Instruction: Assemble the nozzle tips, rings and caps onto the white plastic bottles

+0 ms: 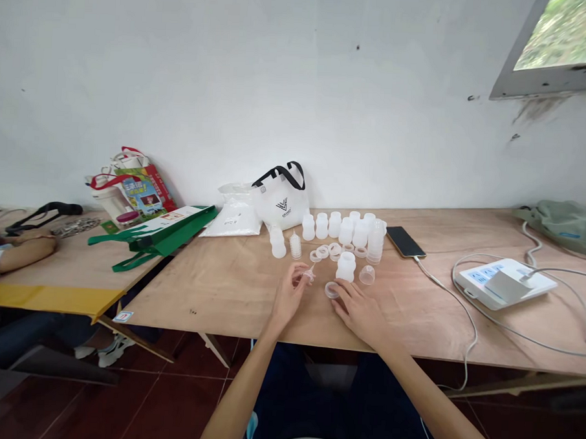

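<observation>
My left hand (290,292) pinches a small clear bottle teat (310,273) between thumb and fingertips, just above the table. To its right, the fingers of my right hand (360,311) are closed on the edge of a translucent screw ring (331,290). Directly beyond that hand stands a white baby bottle (346,267) without a cap. A clear dome cap (367,275) rests beside the bottle. Several loose rings (322,251) lie farther back, in front of a group of white bottles (345,231). A stack of teats (296,247) stands left of the rings.
Nested clear caps (376,244) stand right of the bottles. A phone (405,242) on a cable and a white power strip (504,282) lie to the right. Against the wall are a white bag (284,203) and a plastic packet (235,216). Another person's arm (27,250) rests far left.
</observation>
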Available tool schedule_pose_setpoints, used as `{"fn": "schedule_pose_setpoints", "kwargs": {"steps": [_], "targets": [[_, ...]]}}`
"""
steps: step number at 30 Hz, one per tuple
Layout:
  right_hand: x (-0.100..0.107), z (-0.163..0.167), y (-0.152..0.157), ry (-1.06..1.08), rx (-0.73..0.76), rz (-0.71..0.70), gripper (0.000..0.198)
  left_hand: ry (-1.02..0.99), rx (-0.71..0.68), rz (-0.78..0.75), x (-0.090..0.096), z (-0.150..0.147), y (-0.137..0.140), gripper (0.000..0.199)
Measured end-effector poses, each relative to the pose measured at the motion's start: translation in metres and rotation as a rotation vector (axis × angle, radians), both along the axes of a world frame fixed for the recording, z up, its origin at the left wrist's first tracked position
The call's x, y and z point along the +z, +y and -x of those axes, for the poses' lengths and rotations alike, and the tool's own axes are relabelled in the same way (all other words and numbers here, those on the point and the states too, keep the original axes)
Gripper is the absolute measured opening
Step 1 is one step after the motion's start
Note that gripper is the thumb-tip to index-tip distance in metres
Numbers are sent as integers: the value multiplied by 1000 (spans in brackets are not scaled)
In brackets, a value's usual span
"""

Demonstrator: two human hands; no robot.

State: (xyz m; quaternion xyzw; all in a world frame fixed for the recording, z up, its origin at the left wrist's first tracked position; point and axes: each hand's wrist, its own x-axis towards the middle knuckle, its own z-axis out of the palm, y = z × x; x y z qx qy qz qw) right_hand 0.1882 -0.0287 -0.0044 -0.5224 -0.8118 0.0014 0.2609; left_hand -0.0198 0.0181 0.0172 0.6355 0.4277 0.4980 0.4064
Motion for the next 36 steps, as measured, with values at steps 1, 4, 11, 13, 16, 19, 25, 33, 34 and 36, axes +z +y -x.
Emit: {"fn": "schedule_pose_setpoints", "kwargs": {"steps": [1,4,11,13,16,19,25,33,34,36], "targets": [[-1,0,0,10,-8,0,29,-21,-8,19,1,0,0,19],[-1,0,1,116,13,44,24,-44,-14,53,5,-1,-2,16],[15,7,-1,1011,50,430,37,-30,-74,72,23,-1,-12,22],[18,12,-3,1167,69,482,39,-8,-110,70,27,-1,-16,21],[23,18,-8,1254,133,499,39,63,-162,53,30,-2,-20,21],[25,23,-14,1229,183,496,36,123,-202,58,30,-6,-23,23],[25,25,-18,1054,232,463,39,202,-126,32,28,-12,-27,18],[26,24,-21,894,183,423,46,338,-53,34,28,-15,-30,25],[27,24,-22,900,184,420,45,355,-41,33,27,-16,-30,25],[28,26,-23,911,190,417,43,388,-18,31,25,-18,-30,27]]}}
